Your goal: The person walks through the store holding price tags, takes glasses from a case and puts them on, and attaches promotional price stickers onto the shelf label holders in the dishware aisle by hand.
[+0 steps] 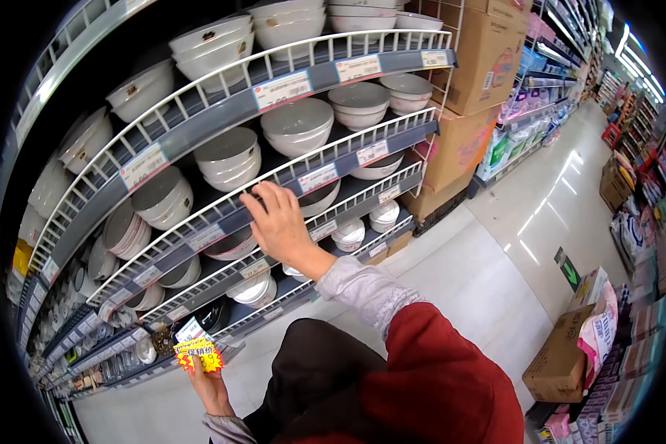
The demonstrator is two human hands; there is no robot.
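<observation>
My left hand (212, 386), low at the left, grips a small bunch of price tags. Yellow and red starburst promotion tags (200, 356) face up, and a white price card (190, 331) sticks out behind them. My right hand (280, 228) reaches up to a shelf front, its fingers loosely bent and apart over the white wire rail (222, 198). I see nothing held in it. Just above stand stacked white bowls (228, 159) with grey insides; below the hand is another bowl (319, 198), partly hidden by the rail.
Curved shelf tiers carry more bowls (297, 127) and price labels (283, 90) along their edges. Brown cartons (483, 59) are stacked at the shelf's end. Across the tiled aisle (466, 274), a carton (561, 355) with a pink and white package (599, 333) stands beside another shelf.
</observation>
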